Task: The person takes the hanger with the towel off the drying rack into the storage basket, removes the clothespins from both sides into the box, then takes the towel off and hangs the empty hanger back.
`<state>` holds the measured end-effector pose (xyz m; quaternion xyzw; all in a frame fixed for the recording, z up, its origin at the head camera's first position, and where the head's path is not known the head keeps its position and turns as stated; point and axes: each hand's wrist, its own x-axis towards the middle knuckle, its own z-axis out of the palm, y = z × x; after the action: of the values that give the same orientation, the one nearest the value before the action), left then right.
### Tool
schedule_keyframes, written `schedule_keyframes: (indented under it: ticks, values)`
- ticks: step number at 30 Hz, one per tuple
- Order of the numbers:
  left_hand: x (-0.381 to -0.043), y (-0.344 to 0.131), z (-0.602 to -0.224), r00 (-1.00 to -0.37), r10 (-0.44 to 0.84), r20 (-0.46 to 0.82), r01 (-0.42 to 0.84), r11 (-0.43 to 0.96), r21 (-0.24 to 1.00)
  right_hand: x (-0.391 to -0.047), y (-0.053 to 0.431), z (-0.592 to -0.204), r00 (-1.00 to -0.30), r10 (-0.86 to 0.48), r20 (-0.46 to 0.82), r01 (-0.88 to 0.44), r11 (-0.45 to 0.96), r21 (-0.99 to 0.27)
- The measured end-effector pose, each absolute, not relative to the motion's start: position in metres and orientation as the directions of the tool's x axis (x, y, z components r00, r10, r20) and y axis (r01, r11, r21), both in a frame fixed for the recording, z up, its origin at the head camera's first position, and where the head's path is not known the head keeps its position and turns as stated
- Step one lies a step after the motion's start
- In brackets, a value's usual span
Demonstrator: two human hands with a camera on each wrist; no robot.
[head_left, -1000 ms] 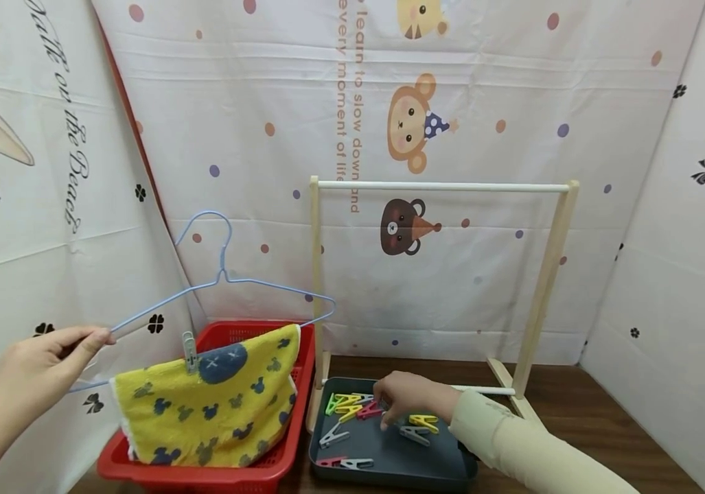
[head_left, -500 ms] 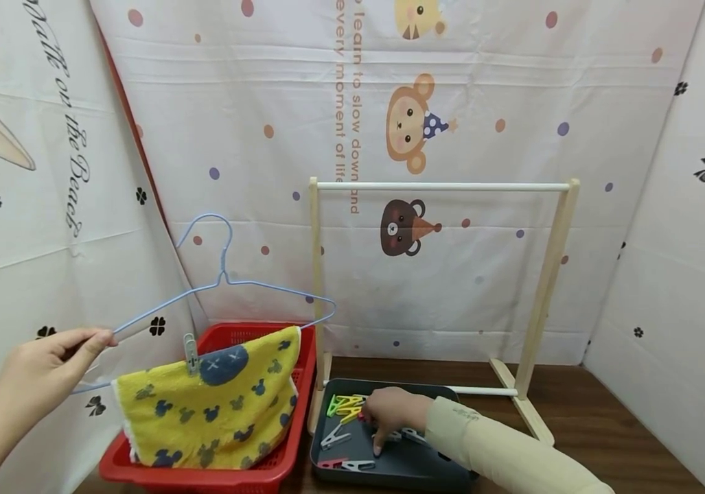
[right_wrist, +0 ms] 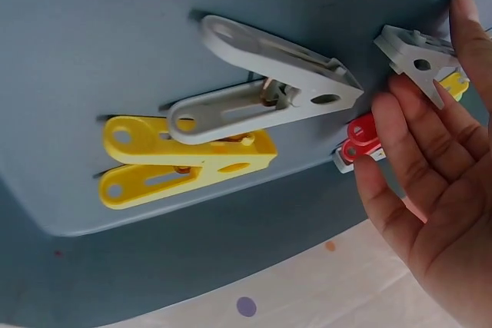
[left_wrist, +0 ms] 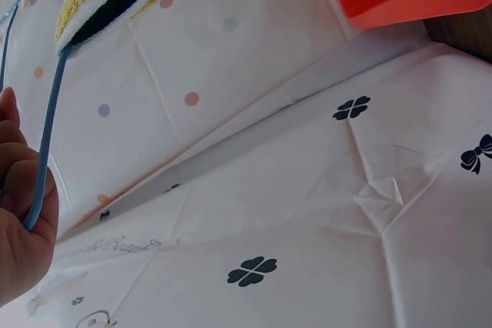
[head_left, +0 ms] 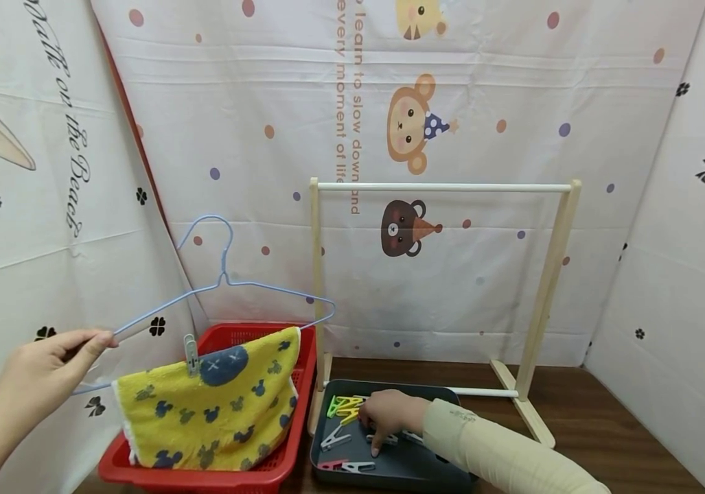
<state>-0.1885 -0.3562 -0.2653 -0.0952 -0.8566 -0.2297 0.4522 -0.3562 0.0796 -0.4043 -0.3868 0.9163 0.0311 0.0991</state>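
hanging from a thin blue wire hanger (head_left: pixel 228 288) by a grey peg, a yellow towel (head_left: pixel 206 405) with dark mouse prints droops over the red basket (head_left: pixel 266 473). left hand (head_left: pixel 40 374) pinches the hanger's end, fingers curled round it. right hand (head_left: pixel 389 415) lies open, fingers straight, touching pegs (head_left: pixel 342 408) in the grey tray (head_left: pixel 401 466) on the counter. backdrop reads "learn to slow down".

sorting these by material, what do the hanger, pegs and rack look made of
Hanger: thin wire with a smooth pale blue coating, probably plastic over metal. Pegs: matte moulded plastic with a metal spring at the hinge. Rack: pale unpainted wood uprights; its white rail could be painted wood or plastic.
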Motion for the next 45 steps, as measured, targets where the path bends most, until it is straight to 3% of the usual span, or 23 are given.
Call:
schedule_keyframes:
  ticks: [24, 31, 45]
  values:
    - [-0.187, -0.356, -0.264, -0.610, -0.064, 0.790, 0.337, 0.881, 0.332, -0.350, 0.078, -0.402, -0.668, -0.723, -0.176, -0.736, 0.677, 0.011]
    - [-0.189, -0.355, -0.265, -0.634, -0.059, 0.771, 0.320, 0.888, 0.331, -0.340, 0.076, -0.377, -0.658, -0.741, -0.136, -0.751, 0.659, 0.044]
    - [-0.192, -0.352, -0.263, -0.595, -0.034, 0.803, 0.379, 0.869, 0.318, -0.329, 0.058, -0.321, -0.554, -0.833, -0.011, -0.822, 0.544, 0.165]
